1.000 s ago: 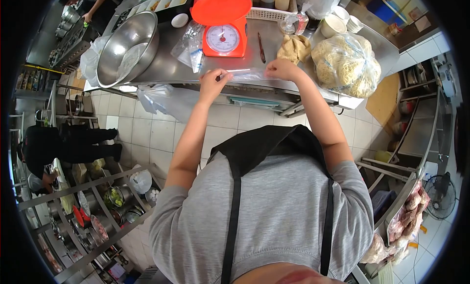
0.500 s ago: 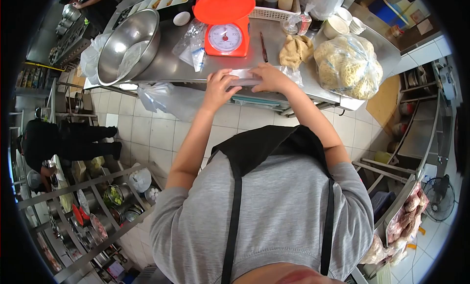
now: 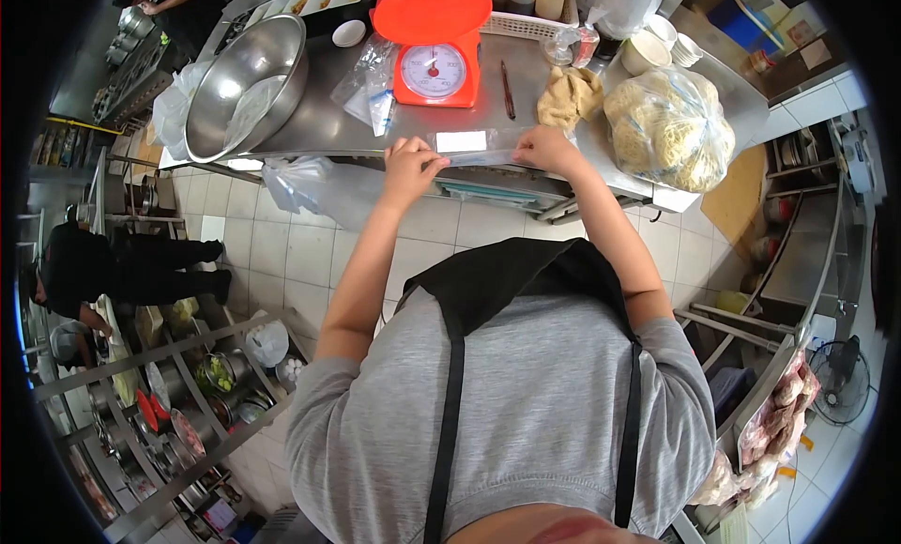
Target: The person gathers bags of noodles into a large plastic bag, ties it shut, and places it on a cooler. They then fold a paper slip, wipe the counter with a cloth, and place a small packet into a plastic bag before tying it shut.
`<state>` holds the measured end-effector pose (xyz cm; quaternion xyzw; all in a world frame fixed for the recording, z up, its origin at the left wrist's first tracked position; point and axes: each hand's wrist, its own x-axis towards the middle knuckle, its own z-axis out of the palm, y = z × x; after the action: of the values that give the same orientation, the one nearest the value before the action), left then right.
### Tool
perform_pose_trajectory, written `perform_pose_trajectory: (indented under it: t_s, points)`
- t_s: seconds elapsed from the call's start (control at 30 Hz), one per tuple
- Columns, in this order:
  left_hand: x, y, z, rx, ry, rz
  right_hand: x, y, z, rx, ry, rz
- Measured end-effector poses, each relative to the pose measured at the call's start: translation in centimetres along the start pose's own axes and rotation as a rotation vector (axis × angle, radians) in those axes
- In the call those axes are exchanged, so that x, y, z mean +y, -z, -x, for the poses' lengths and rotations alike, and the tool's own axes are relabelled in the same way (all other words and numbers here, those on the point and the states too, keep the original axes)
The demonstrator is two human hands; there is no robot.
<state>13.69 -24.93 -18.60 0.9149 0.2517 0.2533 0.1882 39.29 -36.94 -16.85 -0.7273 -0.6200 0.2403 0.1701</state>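
Note:
At the front edge of the steel table [image 3: 328, 136] lies a flat clear plastic bag [image 3: 497, 138] with a white rectangular patch [image 3: 461, 141] on it. My left hand [image 3: 411, 168] pinches its near left corner, thumb against the curled fingers. On the other side my right hand [image 3: 552, 154] grips the near right corner between thumb and fingers, so the near edge is stretched between both hands. Just beyond stands a red dial scale [image 3: 435, 73] with a round pan. A dark pen-like stick [image 3: 508, 89] and a tan cloth [image 3: 570, 98] lie beyond my right hand.
A large steel bowl [image 3: 211, 103] stands at the left, near loose clear plastic bags [image 3: 363, 95]. A big bag of pale noodles [image 3: 671, 131] sits at the right table edge. Another person [image 3: 75, 272] in dark clothes is at the left beside a rack [image 3: 178, 347].
Both hands have moved apart and closed on the near corners of the plastic bag. The bag now lies flatter, with its white patch fully showing.

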Motion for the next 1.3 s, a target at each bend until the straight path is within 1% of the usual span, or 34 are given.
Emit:
perform_pose_trajectory:
  t_s: [0.03,0.07,0.13,0.17,0.23,0.37,0.43,0.53,0.63,0.7,0.73,0.8,0.87,0.93,0.97,1.03,1.07,1.13,1.17,1.2,1.27,1.3]
  points:
    - [0.2,0.3,0.0,-0.001,0.028,-0.032,-0.1,0.3,0.2,-0.008,-0.047,0.002]
    - [0.5,0.4,0.0,-0.004,0.024,-0.031,-0.1,0.5,0.2,-0.006,-0.051,0.0]
    - [1.8,0.3,0.4,0.332,-0.036,-0.059,-0.1,0.5,0.0,-0.035,-0.064,-0.005]
    - [2.4,-0.1,0.4,0.329,-0.04,-0.059,0.1,0.6,-0.3,-0.032,-0.067,-0.008]
    - [3.5,-1.3,1.0,0.158,-0.393,-0.064,0.2,0.4,-0.8,-0.079,-0.089,0.06]
    - [2.9,-2.6,0.0,0.129,-0.392,-0.119,0.5,0.7,-0.9,-0.102,-0.097,0.061]
    - [2.4,-2.4,-0.4,0.112,-0.415,-0.139,1.1,0.9,0.1,-0.05,-0.035,0.115]
    - [1.6,-2.2,-0.4,0.086,-0.392,-0.069,2.9,3.0,2.5,-0.057,-0.049,0.192]
    - [1.2,-1.9,-0.5,0.091,-0.381,-0.03,4.6,4.6,4.9,-0.058,-0.095,0.182]
    - [1.0,-1.8,-0.6,0.088,-0.36,-0.002,5.1,4.6,5.7,0.014,-0.311,0.397]
    - [1.0,-1.7,-0.5,0.08,-0.339,0.026,3.6,4.5,6.0,0.013,-0.307,0.398]
    - [1.0,-1.5,-0.7,0.086,-0.335,0.023,-1.9,3.7,6.1,0.452,-0.171,0.48]
    - [1.1,-1.4,-0.8,0.087,-0.336,0.023,-4.4,-1.1,5.8,0.486,0.119,0.45]
    - [0.9,-1.4,-1.0,0.065,-0.337,0.016,-6.6,-3.5,5.0,0.455,0.449,0.402]
    - [0.9,-1.3,-1.0,0.061,-0.342,0.017,-5.8,-4.2,4.9,0.458,0.444,0.4]
    - [0.9,-1.1,-1.2,0.044,-0.362,0.033,-3.3,-5.0,4.5,0.464,0.431,0.544]
    - [0.9,-1.0,-1.2,0.044,-0.362,0.035,-1.8,-4.9,4.7,0.464,0.43,0.546]
    - [1.0,-0.8,-1.3,0.054,-0.375,0.059,1.5,-4.0,5.5,0.494,0.401,0.443]
    - [0.7,-1.0,-1.2,0.056,-0.372,0.057,2.0,-3.4,6.1,0.519,0.403,0.409]
    - [0.6,-1.3,-1.1,0.067,-0.359,0.072,2.1,-3.5,6.3,0.517,0.407,0.409]
    - [0.6,-1.4,-1.3,0.081,-0.347,0.087,0.5,-1.9,7.1,0.539,0.333,0.345]
    - [0.8,-1.4,-1.1,0.089,-0.309,0.095,-0.8,-1.8,6.4,0.559,0.414,0.306]
